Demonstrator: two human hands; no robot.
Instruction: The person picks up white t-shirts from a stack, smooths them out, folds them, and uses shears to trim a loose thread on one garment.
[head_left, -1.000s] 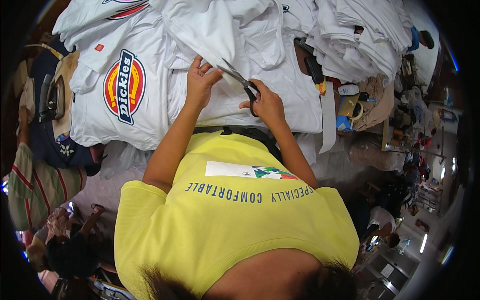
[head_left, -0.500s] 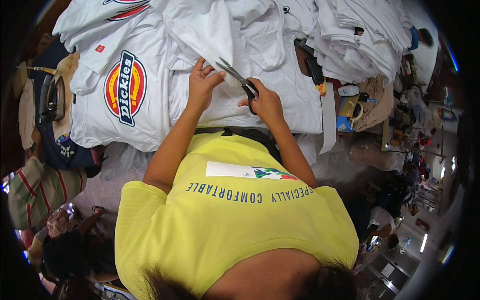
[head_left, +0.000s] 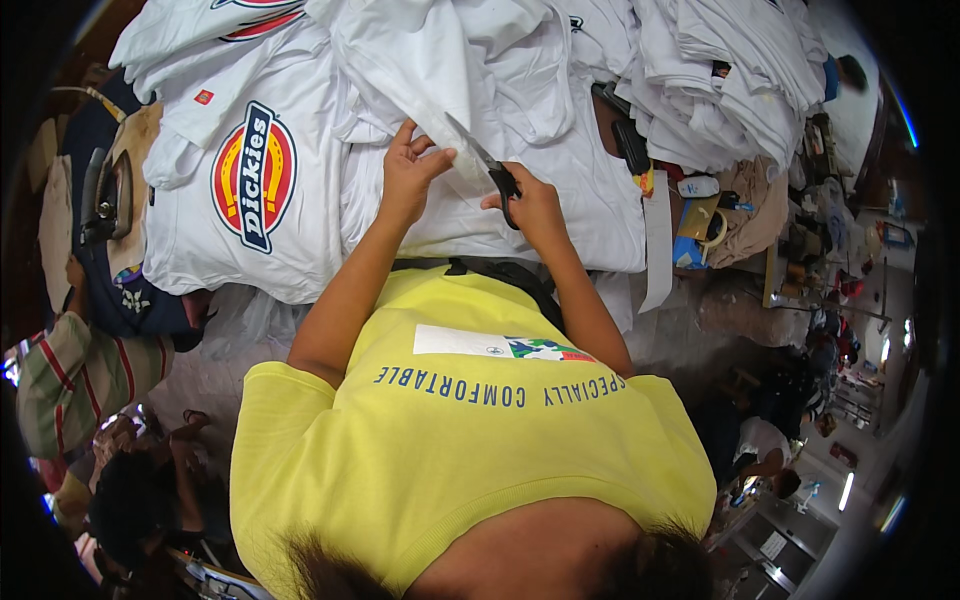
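My right hand grips black-handled scissors, with fingers through the loops. Their blades point up and left along a white garment bunched on the pile; the tips lie against its fabric and are hard to make out. Just left of the blades, my left hand holds the hanging edge of that garment between thumb and fingers. Beneath and to the left, a white T-shirt with a large red, yellow and blue printed emblem lies flat.
A tall stack of folded white shirts stands at the right. Beside it are a tape roll and a hanging white strip. At the far left, an iron rests near a person in a striped top.
The scissor blades have come closer together and lie against the white garment, where they stood spread apart before. Both hands have shifted very slightly.
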